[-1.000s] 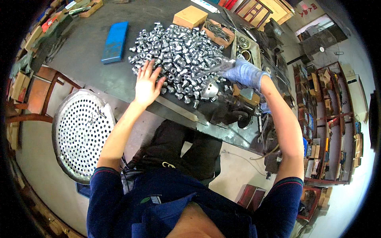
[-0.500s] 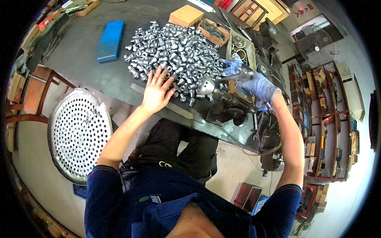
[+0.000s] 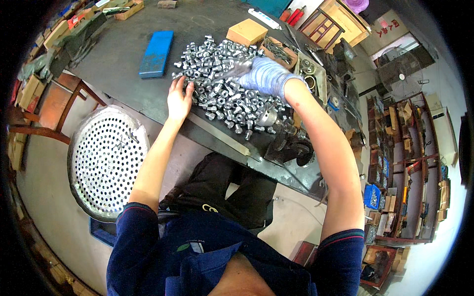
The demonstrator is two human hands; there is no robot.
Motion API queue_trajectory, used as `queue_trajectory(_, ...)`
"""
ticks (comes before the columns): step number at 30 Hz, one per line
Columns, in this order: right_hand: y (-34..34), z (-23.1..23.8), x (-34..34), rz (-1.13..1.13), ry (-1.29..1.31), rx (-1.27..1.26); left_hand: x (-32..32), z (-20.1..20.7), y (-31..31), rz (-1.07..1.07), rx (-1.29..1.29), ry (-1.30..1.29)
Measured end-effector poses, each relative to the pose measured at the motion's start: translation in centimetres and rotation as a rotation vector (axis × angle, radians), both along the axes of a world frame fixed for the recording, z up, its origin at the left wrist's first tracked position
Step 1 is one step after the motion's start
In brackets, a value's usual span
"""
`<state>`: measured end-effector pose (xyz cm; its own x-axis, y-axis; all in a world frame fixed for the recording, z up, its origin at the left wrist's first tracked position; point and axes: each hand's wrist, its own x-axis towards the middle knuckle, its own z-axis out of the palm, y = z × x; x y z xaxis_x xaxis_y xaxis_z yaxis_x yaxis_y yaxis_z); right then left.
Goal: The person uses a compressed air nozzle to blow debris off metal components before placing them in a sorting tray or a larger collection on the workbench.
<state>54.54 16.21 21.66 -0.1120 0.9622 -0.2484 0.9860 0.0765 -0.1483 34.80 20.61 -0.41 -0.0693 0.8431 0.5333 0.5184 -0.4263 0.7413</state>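
Observation:
A large pile of shiny metal fittings [image 3: 228,93], some with hex sides, is heaped on the dark bench. My bare left hand [image 3: 178,101] is at the pile's left edge, fingers stretched out against the fittings there. Over the upper middle of the heap reaches my right hand [image 3: 264,77] in a blue-and-white striped glove. Its fingertips are smeared by motion, so whether they grip a fitting cannot be made out. Just right of the pile is a round metal chuck [image 3: 267,117], part of a dark bench-mounted machine [image 3: 291,143] that my right forearm partly hides.
A blue flat box [image 3: 156,54] lies left of the pile. Behind it stand a yellow box [image 3: 247,31] and a box of thin metal pieces [image 3: 281,50]. A perforated round stool [image 3: 108,160] is at my left; loaded shelves [image 3: 410,167] and a fan [image 3: 401,74] are at right.
My right hand has swung left from beside the machine onto the pile. My left hand has shifted slightly to the pile's left edge. The whole view has moved a little.

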Motion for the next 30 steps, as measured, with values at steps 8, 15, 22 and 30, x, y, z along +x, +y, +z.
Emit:
queue_trajectory(8, 0.6, -1.9, 6.3, 0.307, -0.335, 0.066, 1.2, -1.1, 0.1, 0.013, -0.036, -0.070)
queue_trajectory(15, 0.5, -1.4, 3.8, 0.147, -0.109, 0.070, -0.1, -1.4, 1.5, 0.100, -0.001, -0.135)
queue_trajectory(22, 2.2, -0.2, -2.9, 0.074, -0.167, 0.091, -1.4, -1.5, 4.4, 0.130, -0.022, -0.066)
queue_trajectory(30, 3.6, 1.8, 3.6, -0.014, -0.311, 0.199, 0.4, -1.9, 5.4, 0.086, -0.023, 0.095)
